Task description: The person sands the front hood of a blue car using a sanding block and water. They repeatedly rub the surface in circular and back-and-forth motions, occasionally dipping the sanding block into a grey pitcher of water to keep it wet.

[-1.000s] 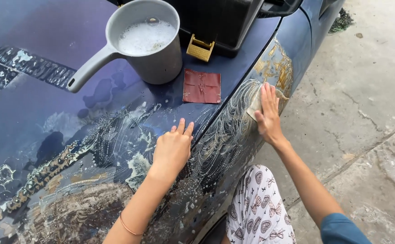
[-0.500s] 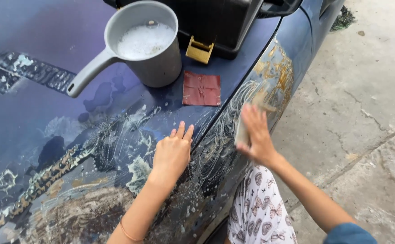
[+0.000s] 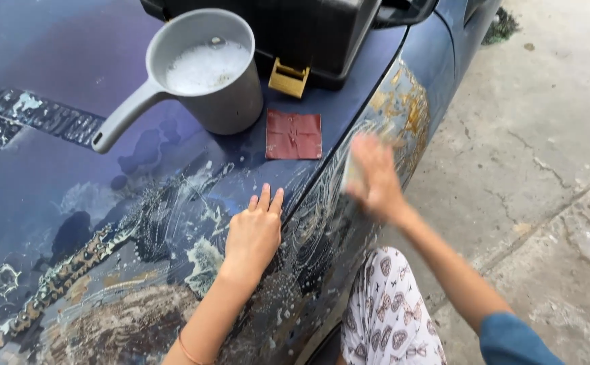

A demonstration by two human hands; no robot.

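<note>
dark blue car body (image 3: 52,54) fills most of the view, its paint worn through to brown and grey patches low on the left and streaked with white soapy swirls across the middle. pale grey concrete ground (image 3: 545,169), cracked in places, runs along the right side. at the top sits a black plastic toolbox (image 3: 308,34) with a yellow latch (image 3: 288,78) on its near face. just left of it stands a grey plastic dipper (image 3: 203,74) with a long handle pointing down-left, holding foamy water. a dark red square of sandpaper (image 3: 293,135) lies flat on the car body, just below the latch and beside the dipper. the left hand (image 3: 254,233) lies flat on the wet panel, palm down, fingers straight and close together, holding nothing. the right hand (image 3: 374,179) is blurred by motion against the side of the fender; it presses a small pale pad (image 3: 351,174) to the soapy paint, fingers curled over it, though the exact grip cannot be told. below, a knee in white patterned trousers (image 3: 389,311) shows beside the car, and a blue sleeve (image 3: 518,341) covers the right upper arm.
</note>
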